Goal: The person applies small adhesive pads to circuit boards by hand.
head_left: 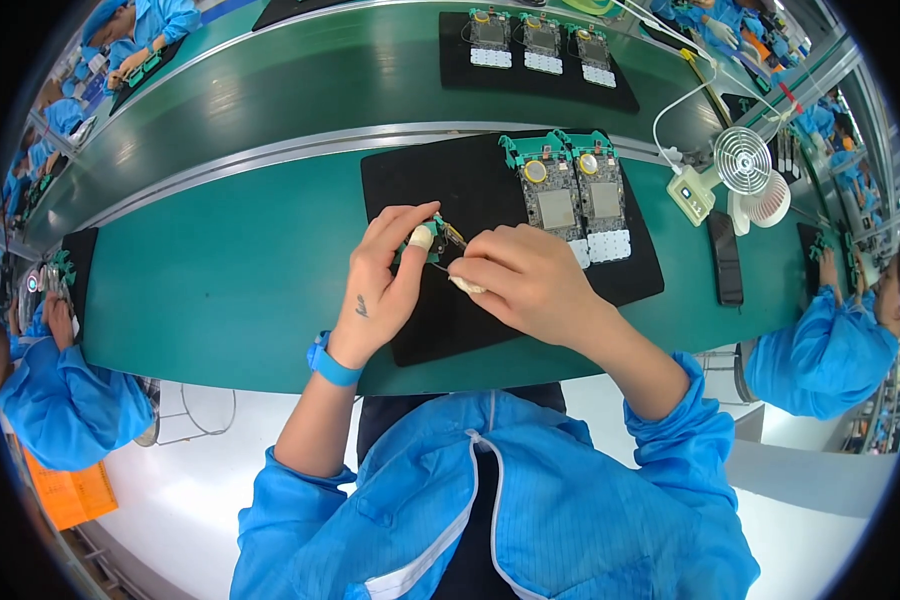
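Note:
My left hand [388, 268] is closed on a small circuit board assembly [444, 236] with a green edge, held over a black mat [440, 320]. A pale cover sits on its thumb, and a blue band circles the wrist. Against the right side of that assembly, the fingers of my right hand [525, 275] are pinched together; a whitish cover shows on one finger. Whatever they pinch is too small or hidden to name. Two circuit boards with green frames, a left one [553, 205] and a right one [604, 200], lie side by side at the mat's far right.
Right of the mat stand a white fan [742, 160] with a cable and a dark phone [726, 258]. Beyond the green table [220, 270] runs a conveyor belt [300, 75], carrying three boards on a black mat [610, 95]. Co-workers in blue sit at left [65, 405] and right [820, 355].

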